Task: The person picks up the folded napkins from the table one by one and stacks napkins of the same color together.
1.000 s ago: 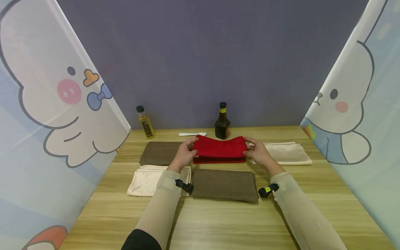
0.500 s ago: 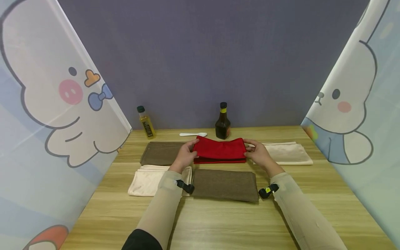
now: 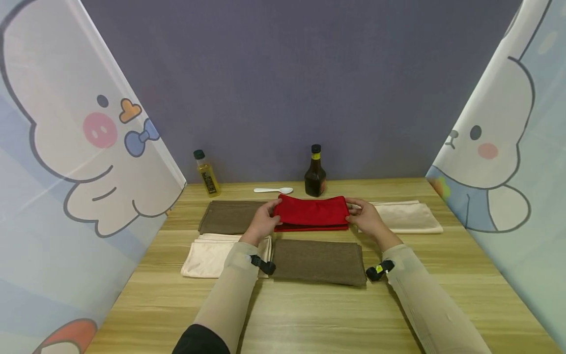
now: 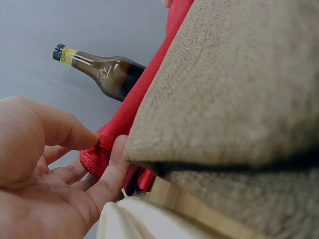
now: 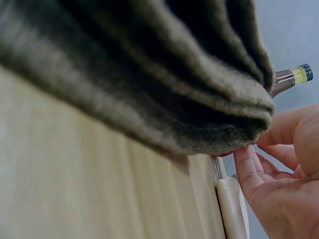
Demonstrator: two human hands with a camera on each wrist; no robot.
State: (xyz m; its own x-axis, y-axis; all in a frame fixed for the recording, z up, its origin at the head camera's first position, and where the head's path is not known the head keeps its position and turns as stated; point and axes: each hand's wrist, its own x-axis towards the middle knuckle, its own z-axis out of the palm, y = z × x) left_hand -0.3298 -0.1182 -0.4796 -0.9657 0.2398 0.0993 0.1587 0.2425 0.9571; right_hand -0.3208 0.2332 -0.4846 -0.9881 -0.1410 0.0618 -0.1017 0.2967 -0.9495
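Observation:
A folded red cloth [image 3: 311,211] lies in the middle of the back row in the head view, its top layer lifted a little above the layers beneath. At its left end my left hand [image 3: 262,221] pinches the corner between thumb and fingers, which the left wrist view shows close up on the red fabric [image 4: 122,117]. My right hand [image 3: 367,217] holds the opposite end. In the right wrist view a brown cloth hides most of the red one from the right hand [image 5: 284,164].
Brown folded cloths [image 3: 318,262] lie in front and at the back left [image 3: 230,216]. Cream cloths lie front left [image 3: 208,258] and back right [image 3: 404,218]. Behind stand a dark sauce bottle [image 3: 315,179] and an oil bottle [image 3: 208,178], with a white spoon [image 3: 273,190] between them.
The raised back edge of the red cloth has come down slightly and sags less in the middle. Both hands keep their hold with hardly any shift.

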